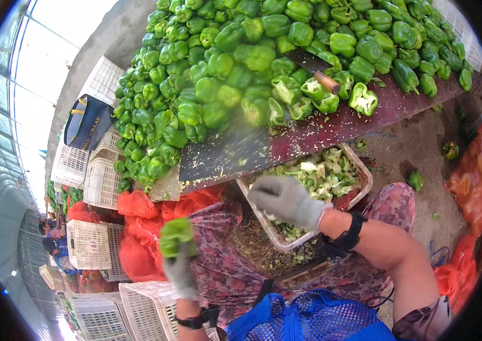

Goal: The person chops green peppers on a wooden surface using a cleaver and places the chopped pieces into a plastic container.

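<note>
My left hand [181, 275], in a pale grey work glove, is closed around a green bell pepper [176, 236] beside my left leg. In a matching glove, my right hand [287, 199] hovers over the near-left part of a pale plastic tray [360, 165] of pepper cores and scraps [332, 173]. Its fingers are curled together, and whatever may be in them is hidden. Beyond the tray, a knife with a wooden handle [327, 83] and dark blade [306, 60] rests on the peppers. Cut open peppers [363, 99] lie around it.
A large heap of green peppers [218, 68] covers the seed-strewn dark red board [320, 139]. White crates [88, 244] and red mesh bags [138, 238] stand at left. More mesh bags [474, 176] lie at right. Loose peppers [415, 180] are on the floor. People [56, 250] are far left.
</note>
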`<state>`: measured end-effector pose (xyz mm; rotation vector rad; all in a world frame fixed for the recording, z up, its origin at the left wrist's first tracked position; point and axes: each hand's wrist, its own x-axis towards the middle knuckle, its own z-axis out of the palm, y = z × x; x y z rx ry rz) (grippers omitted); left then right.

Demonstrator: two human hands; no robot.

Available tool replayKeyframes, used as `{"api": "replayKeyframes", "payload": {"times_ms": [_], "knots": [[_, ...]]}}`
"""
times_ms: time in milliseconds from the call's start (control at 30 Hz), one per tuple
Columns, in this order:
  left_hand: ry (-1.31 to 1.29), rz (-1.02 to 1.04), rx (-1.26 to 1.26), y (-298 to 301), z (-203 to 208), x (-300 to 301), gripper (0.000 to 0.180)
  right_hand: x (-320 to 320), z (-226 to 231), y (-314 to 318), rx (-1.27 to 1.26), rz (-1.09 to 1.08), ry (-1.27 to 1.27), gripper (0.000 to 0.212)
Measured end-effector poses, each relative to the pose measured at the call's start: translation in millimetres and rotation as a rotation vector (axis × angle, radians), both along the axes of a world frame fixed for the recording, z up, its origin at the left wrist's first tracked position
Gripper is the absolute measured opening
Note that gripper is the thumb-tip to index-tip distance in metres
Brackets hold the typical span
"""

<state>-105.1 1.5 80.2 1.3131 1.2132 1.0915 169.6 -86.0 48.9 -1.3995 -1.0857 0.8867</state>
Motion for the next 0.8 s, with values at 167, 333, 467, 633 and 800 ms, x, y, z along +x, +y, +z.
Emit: {"api": "replayKeyframes", "payload": {"times_ms": [167,333,467,633,800], "knots": [[0.317,0.670,0.266,42.9,12.8,-191.1,0.061,20.6,19.0,-4.7,-0.091,-0.127,-0.074,0.029],[1.067,1.159,0.071,33.0,-13.7,-321.2,0.056,18.3,14.2,-8.7,0.028,-0.193,-0.514,0.019],[1.167,1.025,0.556,66.8,4.4,-270.5,0.051,18.6,11.2,-14.3,0.024,-0.168,-0.820,0.020],[0.850,0.151,0.837,100.8,-0.6,-35.7,0.049,16.6,18.5,-7.7,-0.036,-0.074,-1.013,0.024],[0.689,-0.550,0.738,109.7,-75.0,167.7,0.056,24.5,9.4,-11.6,0.015,-0.079,-1.092,0.043]]}}
